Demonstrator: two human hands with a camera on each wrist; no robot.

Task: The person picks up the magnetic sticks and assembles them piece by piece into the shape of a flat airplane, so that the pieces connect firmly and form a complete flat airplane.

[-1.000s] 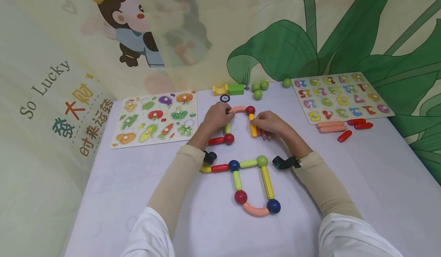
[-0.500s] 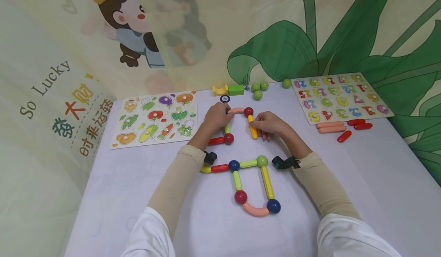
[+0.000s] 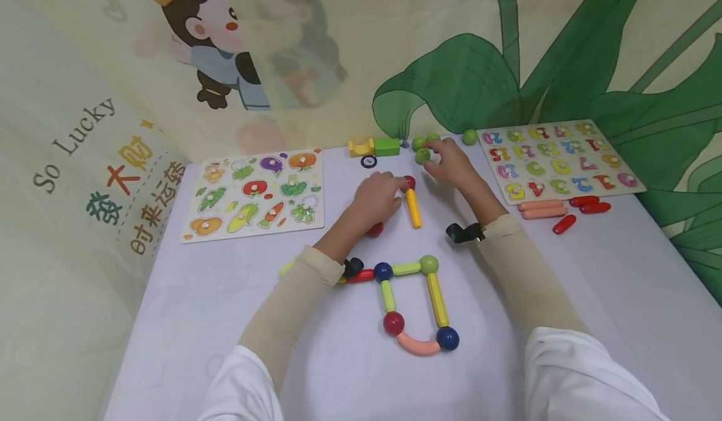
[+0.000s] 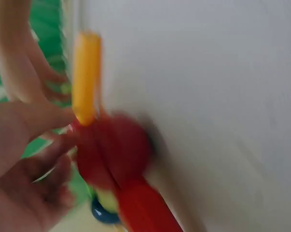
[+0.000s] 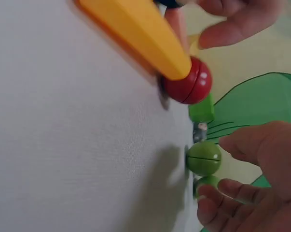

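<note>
My left hand [image 3: 379, 198] is over the upper magnetic construction, its fingertips close to a red ball [image 3: 410, 183]; contact is unclear. An orange-yellow stick [image 3: 414, 209] runs from that ball toward me. The left wrist view is blurred, with a nearer red ball [image 4: 114, 150] and red stick [image 4: 147, 205] in front of the left fingers [image 4: 20, 140]. At the back, my right hand [image 3: 453, 163] reaches over several green balls, thumb and fingers spread around the nearest green ball [image 5: 204, 158]. A gap shows between that ball and the thumb in the right wrist view.
A second construction of sticks and balls, with a blue ball [image 3: 448, 338], lies nearer me. A vegetable puzzle board [image 3: 254, 195] is left, a number board [image 3: 564, 158] right. Loose red sticks [image 3: 595, 207] lie by it. Green and yellow blocks [image 3: 386, 146] stand at the back.
My right hand has let go of the orange-yellow stick and moved back to the green balls. My left hand has shifted right toward the red ball, now covering the curved pink stick.
</note>
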